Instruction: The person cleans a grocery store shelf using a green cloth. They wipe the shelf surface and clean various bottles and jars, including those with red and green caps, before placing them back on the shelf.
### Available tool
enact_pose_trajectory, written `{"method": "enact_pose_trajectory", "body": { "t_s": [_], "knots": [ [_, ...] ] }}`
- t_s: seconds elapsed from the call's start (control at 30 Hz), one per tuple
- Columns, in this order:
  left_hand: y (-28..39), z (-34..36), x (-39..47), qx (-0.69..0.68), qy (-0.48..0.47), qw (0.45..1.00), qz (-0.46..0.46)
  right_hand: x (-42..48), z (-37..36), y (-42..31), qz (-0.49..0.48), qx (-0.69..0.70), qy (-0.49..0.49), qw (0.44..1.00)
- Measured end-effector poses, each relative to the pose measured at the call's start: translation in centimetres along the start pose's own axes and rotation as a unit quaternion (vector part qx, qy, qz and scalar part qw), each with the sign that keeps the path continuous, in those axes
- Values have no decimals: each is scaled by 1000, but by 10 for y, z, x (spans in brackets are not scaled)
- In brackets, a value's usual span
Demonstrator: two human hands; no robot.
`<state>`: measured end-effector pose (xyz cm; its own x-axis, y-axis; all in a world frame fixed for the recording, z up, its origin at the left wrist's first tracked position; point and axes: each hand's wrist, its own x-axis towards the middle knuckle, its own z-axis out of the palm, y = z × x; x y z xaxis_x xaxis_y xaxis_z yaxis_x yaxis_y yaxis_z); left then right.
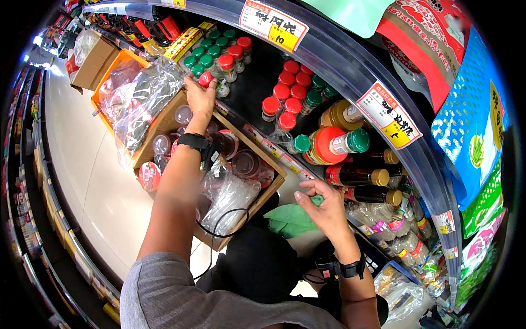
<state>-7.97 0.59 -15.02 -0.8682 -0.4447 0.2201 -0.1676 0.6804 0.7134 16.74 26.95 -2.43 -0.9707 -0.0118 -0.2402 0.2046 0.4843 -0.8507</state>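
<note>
My left hand [200,96] reaches to the shelf's front edge, fingers and thumb around a small red-capped jar [205,79]. Just behind it stand green-capped jars [206,61] and more red-capped jars [226,62], packed close together. Lower right, my right hand [328,209] has a green cloth [289,218] gathered in its lower fingers, while thumb and index finger stick out apart. That hand is just outside the shelf edge, near dark sauce bottles [356,174] lying with gold caps outward. Another cluster of red-capped jars [291,92] stands between the hands, farther in.
Under my left arm is a cardboard box [269,185] of lidded plastic cups and clear wrap. An orange crate [98,92] adjoins it. A curved upper shelf edge [328,53] with price tags overhangs the jars. A black cable [222,235] loops over the box. Large bottles [337,146] lie at right.
</note>
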Motion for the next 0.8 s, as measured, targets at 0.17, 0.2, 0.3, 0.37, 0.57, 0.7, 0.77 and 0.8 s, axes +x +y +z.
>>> {"method": "enact_pose_trajectory", "body": {
  "t_s": [0.17,0.2,0.3,0.37,0.57,0.7,0.77,0.8],
  "knots": [
    [5,-5,-5,30,-29,993,109,-1,1,4,-8,-15,3,1000],
    [5,-5,-6,43,-33,989,139,-1,1,4,-4,-12,2,1000],
    [4,-9,-10,-17,-88,993,79,-1,1,4,4,-7,-1,1000],
    [-11,3,-9,-89,-16,995,33,-1,1,4,4,-8,-3,1000],
    [-30,16,12,-302,-52,938,-163,-1,0,3,5,-11,-6,1000],
    [-23,17,16,-300,-57,930,-205,-1,0,5,4,-8,-3,1000],
    [-22,16,17,-286,-52,935,-201,-1,0,5,2,-2,-3,1000],
    [-21,16,17,-272,-53,941,-195,-1,1,6,5,-3,-2,1000]
  ]
}}
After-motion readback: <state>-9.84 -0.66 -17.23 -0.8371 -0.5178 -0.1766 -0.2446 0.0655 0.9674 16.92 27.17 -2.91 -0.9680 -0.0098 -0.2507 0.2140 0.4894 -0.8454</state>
